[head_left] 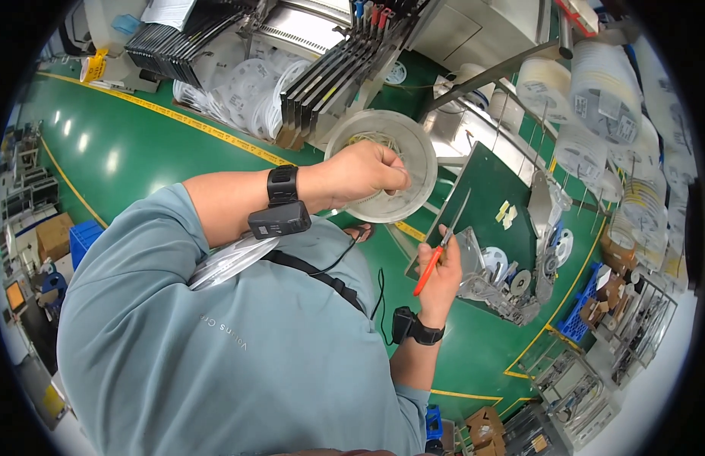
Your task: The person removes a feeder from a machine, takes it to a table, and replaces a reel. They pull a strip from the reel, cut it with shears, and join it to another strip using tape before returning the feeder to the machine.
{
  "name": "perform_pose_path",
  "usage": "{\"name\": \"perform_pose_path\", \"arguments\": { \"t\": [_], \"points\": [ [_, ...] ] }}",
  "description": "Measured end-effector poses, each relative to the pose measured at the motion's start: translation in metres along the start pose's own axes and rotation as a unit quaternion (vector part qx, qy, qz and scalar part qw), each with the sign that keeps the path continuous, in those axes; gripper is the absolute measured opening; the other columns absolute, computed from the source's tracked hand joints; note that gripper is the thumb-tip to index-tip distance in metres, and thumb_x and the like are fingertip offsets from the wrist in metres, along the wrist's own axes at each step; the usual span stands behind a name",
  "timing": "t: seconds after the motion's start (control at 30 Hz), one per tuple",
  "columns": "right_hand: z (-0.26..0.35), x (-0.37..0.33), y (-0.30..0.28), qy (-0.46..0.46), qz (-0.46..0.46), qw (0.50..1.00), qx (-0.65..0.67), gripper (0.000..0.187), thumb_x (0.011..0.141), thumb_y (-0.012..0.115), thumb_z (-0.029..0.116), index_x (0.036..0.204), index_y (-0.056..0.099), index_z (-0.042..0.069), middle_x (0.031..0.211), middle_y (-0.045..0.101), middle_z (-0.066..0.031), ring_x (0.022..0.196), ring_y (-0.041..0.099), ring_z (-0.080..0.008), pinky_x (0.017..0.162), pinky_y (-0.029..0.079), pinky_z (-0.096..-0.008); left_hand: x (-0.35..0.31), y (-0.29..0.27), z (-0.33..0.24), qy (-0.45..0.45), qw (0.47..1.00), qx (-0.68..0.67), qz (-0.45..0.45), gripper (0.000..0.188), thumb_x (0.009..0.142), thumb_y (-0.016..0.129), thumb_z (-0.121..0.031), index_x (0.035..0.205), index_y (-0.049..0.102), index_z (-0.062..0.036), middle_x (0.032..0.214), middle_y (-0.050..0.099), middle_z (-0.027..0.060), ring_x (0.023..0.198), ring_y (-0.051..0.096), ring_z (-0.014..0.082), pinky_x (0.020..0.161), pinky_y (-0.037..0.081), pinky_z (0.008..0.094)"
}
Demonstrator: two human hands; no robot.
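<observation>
left hand (365, 169) stretched forward, perhaps pinching — right hand (447, 274) lower, curled in a grip.

A glossy green floor (162, 156) bore a flat yellow stripe (216, 132) with dark markings. At the upper left, thin black slabs (166, 52) leaned in a row near heaped, round, pale plastic reels (246, 89). Stacked translucent white spools (605, 102) filled the upper right. Far left, a blue box (84, 242), probably plastic though the rim blurred it, stood beside a brown cardboard carton (55, 234).
</observation>
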State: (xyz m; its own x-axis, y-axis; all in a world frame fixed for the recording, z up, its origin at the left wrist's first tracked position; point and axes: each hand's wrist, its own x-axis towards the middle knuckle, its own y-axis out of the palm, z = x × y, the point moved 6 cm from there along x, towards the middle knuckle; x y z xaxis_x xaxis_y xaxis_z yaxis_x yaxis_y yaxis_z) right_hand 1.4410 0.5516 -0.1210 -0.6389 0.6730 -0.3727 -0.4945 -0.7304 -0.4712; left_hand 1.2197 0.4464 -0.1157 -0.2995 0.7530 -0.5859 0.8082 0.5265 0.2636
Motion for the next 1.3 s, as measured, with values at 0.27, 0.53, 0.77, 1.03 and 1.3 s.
{"name": "perform_pose_path", "arguments": {
  "t": [0.27, 0.53, 0.77, 1.03, 1.3],
  "points": [
    [0.068, 0.003, -0.004, -0.199, -0.005, 0.977, -0.071, 0.060, 0.084, 0.082, 0.012, 0.136, 0.056, 0.001, 0.091, 0.055, -0.0040, 0.075, 0.052, -0.0141, 0.069, 0.047, -0.0282, -0.008, 0.023, -0.032, 0.093, 0.995, 0.007, 0.047, 0.009, 0.091, 0.069, -0.010, 0.091, 0.071, -0.0005, 0.085, 0.068, 0.0008, 0.079, 0.060, 0.0073, 0.076, 0.049, 0.0260],
    [0.109, -0.004, -0.014, -0.217, -0.010, 0.970, -0.111, 0.063, 0.076, 0.088, 0.011, 0.131, 0.058, 0.000, 0.090, 0.054, -0.0055, 0.072, 0.048, -0.0159, 0.065, 0.044, -0.0295, -0.024, 0.027, -0.058, 0.159, 0.985, 0.018, 0.062, 0.011, 0.088, 0.067, -0.006, 0.097, 0.073, -0.0006, 0.091, 0.071, 0.0011, 0.084, 0.063, 0.0075, 0.081, 0.050, 0.0257],
    [0.116, -0.007, -0.015, -0.193, -0.004, 0.976, -0.101, 0.062, 0.077, 0.088, 0.011, 0.130, 0.059, 0.000, 0.087, 0.054, -0.0056, 0.071, 0.049, -0.0166, 0.065, 0.045, -0.0298, -0.033, 0.026, -0.067, 0.174, 0.982, 0.032, 0.058, 0.011, 0.089, 0.067, -0.008, 0.096, 0.072, -0.0009, 0.091, 0.071, 0.0007, 0.084, 0.063, 0.0074, 0.080, 0.050, 0.0265],
    [0.120, -0.014, -0.012, -0.176, -0.007, 0.981, -0.078, 0.056, 0.081, 0.085, 0.014, 0.129, 0.060, 0.000, 0.092, 0.061, -0.0090, 0.077, 0.054, -0.0187, 0.072, 0.048, -0.0322, -0.032, 0.026, -0.065, 0.190, 0.980, 0.028, 0.058, 0.011, 0.090, 0.070, -0.011, 0.094, 0.072, -0.0011, 0.089, 0.070, 0.0002, 0.082, 0.061, 0.0069, 0.077, 0.050, 0.0266],
    [0.109, -0.019, -0.013, -0.180, -0.031, 0.980, -0.082, 0.055, 0.084, 0.085, 0.021, 0.127, 0.060, -0.001, 0.084, 0.062, -0.0101, 0.073, 0.055, -0.0197, 0.072, 0.050, -0.0325, -0.032, 0.031, -0.064, 0.187, 0.980, 0.022, 0.069, 0.011, 0.091, 0.071, -0.012, 0.093, 0.072, -0.0013, 0.088, 0.070, -0.0005, 0.080, 0.061, 0.0061, 0.076, 0.049, 0.0255]
  ]
}}
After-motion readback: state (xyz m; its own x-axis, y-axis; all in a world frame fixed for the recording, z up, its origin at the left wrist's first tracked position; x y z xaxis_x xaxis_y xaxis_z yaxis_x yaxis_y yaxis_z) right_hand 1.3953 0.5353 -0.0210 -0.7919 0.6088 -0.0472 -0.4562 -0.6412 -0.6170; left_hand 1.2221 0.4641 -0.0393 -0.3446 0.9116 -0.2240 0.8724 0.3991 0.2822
